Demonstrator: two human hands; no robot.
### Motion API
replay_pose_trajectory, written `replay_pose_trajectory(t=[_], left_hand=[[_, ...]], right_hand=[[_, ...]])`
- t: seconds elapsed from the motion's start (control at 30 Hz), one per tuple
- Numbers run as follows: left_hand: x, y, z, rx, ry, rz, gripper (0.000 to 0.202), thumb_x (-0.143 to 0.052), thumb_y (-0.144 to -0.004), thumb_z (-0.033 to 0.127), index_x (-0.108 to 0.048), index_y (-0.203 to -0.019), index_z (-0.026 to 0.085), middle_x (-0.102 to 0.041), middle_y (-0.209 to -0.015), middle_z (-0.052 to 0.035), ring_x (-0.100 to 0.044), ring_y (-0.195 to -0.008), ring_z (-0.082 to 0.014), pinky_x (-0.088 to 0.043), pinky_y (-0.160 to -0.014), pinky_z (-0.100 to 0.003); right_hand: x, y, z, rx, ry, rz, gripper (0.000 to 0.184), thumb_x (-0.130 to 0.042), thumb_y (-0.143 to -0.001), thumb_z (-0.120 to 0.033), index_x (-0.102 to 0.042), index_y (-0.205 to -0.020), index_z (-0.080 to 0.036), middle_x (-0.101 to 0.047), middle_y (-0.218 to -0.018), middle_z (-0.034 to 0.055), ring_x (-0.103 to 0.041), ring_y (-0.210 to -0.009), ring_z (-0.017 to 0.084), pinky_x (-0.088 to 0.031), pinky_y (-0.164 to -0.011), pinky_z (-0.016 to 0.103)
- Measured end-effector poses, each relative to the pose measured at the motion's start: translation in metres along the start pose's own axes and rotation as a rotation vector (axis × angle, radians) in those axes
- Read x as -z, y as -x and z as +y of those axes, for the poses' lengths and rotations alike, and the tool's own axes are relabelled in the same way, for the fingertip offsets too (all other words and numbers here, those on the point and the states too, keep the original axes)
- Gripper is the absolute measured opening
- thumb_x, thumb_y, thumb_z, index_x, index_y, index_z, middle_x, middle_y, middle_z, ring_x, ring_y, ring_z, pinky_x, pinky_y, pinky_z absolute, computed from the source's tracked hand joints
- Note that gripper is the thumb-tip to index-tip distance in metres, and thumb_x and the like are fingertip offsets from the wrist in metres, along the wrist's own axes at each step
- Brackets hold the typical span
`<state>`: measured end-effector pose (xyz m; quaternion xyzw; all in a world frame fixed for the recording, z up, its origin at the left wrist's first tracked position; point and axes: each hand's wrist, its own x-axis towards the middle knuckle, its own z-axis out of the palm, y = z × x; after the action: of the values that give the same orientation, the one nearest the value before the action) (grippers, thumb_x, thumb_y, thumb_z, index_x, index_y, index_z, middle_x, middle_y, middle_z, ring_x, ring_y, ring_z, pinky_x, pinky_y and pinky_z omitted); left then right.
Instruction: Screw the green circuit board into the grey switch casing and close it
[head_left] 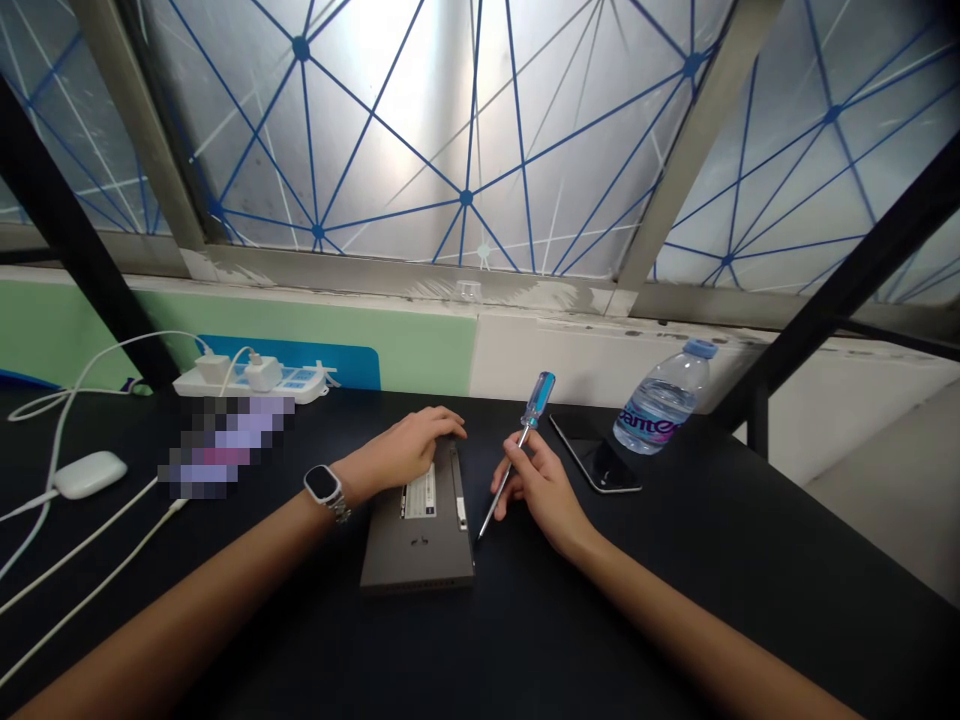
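A flat dark grey box-shaped device [442, 552] with a white label lies on the black table. My left hand [409, 448], wearing a watch on the wrist, is laid over its far end, with the fingers bent across the far right corner and part of the top hidden beneath. In my right hand [541, 488] is a screwdriver [538, 400] with a clear blue handle, the thumb and fingers closed around its metal shaft. The handle points up and away; the tip slants down close to the device's right side. Whether the tip touches it I cannot tell.
A black phone [600, 455] and a water bottle [664, 400] stand right of my right hand. At the back left is a white power strip [300, 383] with plugged-in chargers. White cables [97, 545], a white mouse-like case [91, 474] and a blurred-out object [225, 450] lie at left.
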<state>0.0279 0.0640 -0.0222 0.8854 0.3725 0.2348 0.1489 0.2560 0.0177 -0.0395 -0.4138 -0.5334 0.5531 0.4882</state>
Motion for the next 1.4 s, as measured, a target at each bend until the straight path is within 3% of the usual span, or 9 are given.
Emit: replay_pose_trajectory(t=[0.13, 0.27, 0.4, 0.53, 0.63, 0.77, 0.97, 1.4], left_hand=[[-0.008, -0.005, -0.001, 0.030, 0.047, -0.015, 0.046, -0.037, -0.085, -0.002, -0.071, -0.102, 0.024, -0.064, -0.132, -0.0035, -0.061, -0.121, -0.0222, -0.047, -0.107, -0.043], [-0.008, 0.000, 0.003, 0.063, 0.072, 0.029, 0.046, -0.037, -0.082, -0.003, -0.070, -0.099, 0.024, -0.066, -0.129, -0.0027, -0.062, -0.119, -0.0221, -0.047, -0.106, -0.042], [-0.007, 0.003, 0.004, 0.063, 0.062, 0.041, 0.046, -0.038, -0.081, -0.003, -0.070, -0.099, 0.024, -0.066, -0.128, -0.0028, -0.063, -0.118, -0.0225, -0.048, -0.103, -0.040], [-0.008, 0.004, 0.003, 0.054, 0.040, 0.053, 0.043, -0.039, -0.083, 0.000, -0.070, -0.101, 0.025, -0.067, -0.123, -0.0027, -0.064, -0.114, -0.0224, -0.050, -0.100, -0.039], [-0.009, 0.004, 0.001, 0.061, 0.044, 0.060, 0.044, -0.037, -0.085, 0.000, -0.070, -0.101, 0.025, -0.067, -0.121, -0.0026, -0.064, -0.114, -0.0221, -0.050, -0.100, -0.038], [-0.010, 0.005, 0.000, 0.056, 0.063, 0.091, 0.045, -0.036, -0.084, -0.001, -0.070, -0.101, 0.023, -0.068, -0.116, -0.0039, -0.066, -0.108, -0.0208, -0.050, -0.101, -0.035], [-0.008, 0.006, 0.003, 0.043, 0.047, 0.115, 0.043, -0.038, -0.086, 0.001, -0.070, -0.105, 0.023, -0.069, -0.111, -0.0045, -0.066, -0.104, -0.0210, -0.051, -0.099, -0.034], [-0.008, 0.006, 0.002, 0.056, 0.004, 0.099, 0.038, -0.040, -0.088, 0.003, -0.069, -0.100, 0.024, -0.067, -0.107, -0.0042, -0.065, -0.100, -0.0212, -0.052, -0.096, -0.036]], right_hand=[[0.002, 0.000, 0.003, 0.004, -0.004, -0.012, 0.038, -0.057, -0.093, -0.057, -0.038, -0.099, -0.025, -0.068, -0.061, -0.0052, -0.064, -0.038, 0.015, -0.044, -0.039, 0.018], [0.004, -0.004, -0.004, 0.054, 0.009, -0.021, 0.036, -0.059, -0.094, -0.054, -0.039, -0.098, -0.024, -0.069, -0.062, -0.0050, -0.064, -0.038, 0.015, -0.045, -0.038, 0.019], [-0.002, -0.020, -0.035, 0.251, 0.074, -0.019, 0.033, -0.061, -0.094, -0.050, -0.042, -0.099, -0.024, -0.069, -0.064, -0.0051, -0.065, -0.039, 0.015, -0.050, -0.041, 0.022], [-0.020, -0.046, -0.076, 0.424, 0.191, -0.069, 0.032, -0.062, -0.094, -0.050, -0.043, -0.098, -0.024, -0.066, -0.061, -0.0061, -0.064, -0.039, 0.014, -0.050, -0.041, 0.022], [-0.034, -0.061, -0.091, 0.523, 0.304, -0.093, 0.031, -0.064, -0.093, -0.050, -0.048, -0.099, -0.023, -0.066, -0.063, -0.0051, -0.063, -0.041, 0.012, -0.049, -0.042, 0.021], [-0.042, -0.065, -0.079, 0.574, 0.395, -0.089, 0.029, -0.062, -0.094, -0.050, -0.051, -0.100, -0.023, -0.064, -0.064, -0.0054, -0.063, -0.043, 0.012, -0.049, -0.044, 0.022], [-0.037, -0.054, -0.052, 0.564, 0.447, -0.093, 0.025, -0.060, -0.097, -0.047, -0.051, -0.101, -0.024, -0.064, -0.065, -0.0051, -0.064, -0.046, 0.012, -0.051, -0.050, 0.023], [-0.037, -0.056, -0.045, 0.586, 0.462, -0.060, 0.024, -0.059, -0.098, -0.045, -0.052, -0.106, -0.023, -0.067, -0.070, -0.0034, -0.065, -0.048, 0.012, -0.052, -0.052, 0.024]])
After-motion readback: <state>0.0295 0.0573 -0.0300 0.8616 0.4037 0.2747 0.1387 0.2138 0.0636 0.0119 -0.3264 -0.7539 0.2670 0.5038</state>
